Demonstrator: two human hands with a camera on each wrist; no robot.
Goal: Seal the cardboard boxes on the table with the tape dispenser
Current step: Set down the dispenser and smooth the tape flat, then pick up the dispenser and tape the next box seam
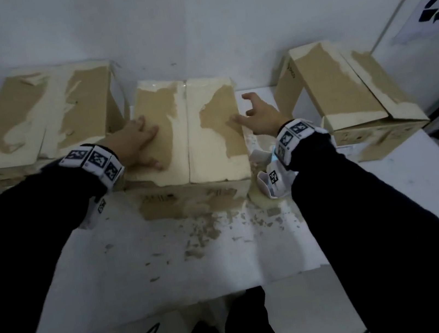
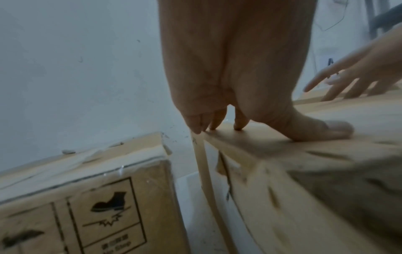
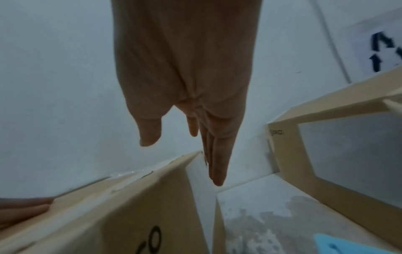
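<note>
The white tabletop (image 1: 148, 267) carries 3 cardboard boxes in a row against the pale wall (image 1: 188, 13), and brown scraps of torn paper (image 1: 208, 228) lie scattered on its surface in front of the middle one. The left box (image 1: 33, 121) sits closed, its top patched with pale torn tape, and the left wrist view shows a boot symbol printed on its side. The right box (image 1: 344, 89) stands near the tabletop's right edge with 1 end flap swung outward. The middle box (image 1: 192, 130) lies between them, its 2 top flaps folded down and meeting along a central seam. The left hand (image 1: 140, 144) rests flat on the middle box's left flap, fingers straight and spread, thumb pressed on the cardboard, holding nothing. The right hand (image 1: 259, 114) hovers at the right edge of that box, released, with fingers loosely spread and the thumb reaching toward the right flap; from these views I cannot tell whether it touches the cardboard. Both forearms wear dark sleeves and white wristbands (image 1: 293, 134) printed with black square markers. A tape dispenser is not visible in any view.
</note>
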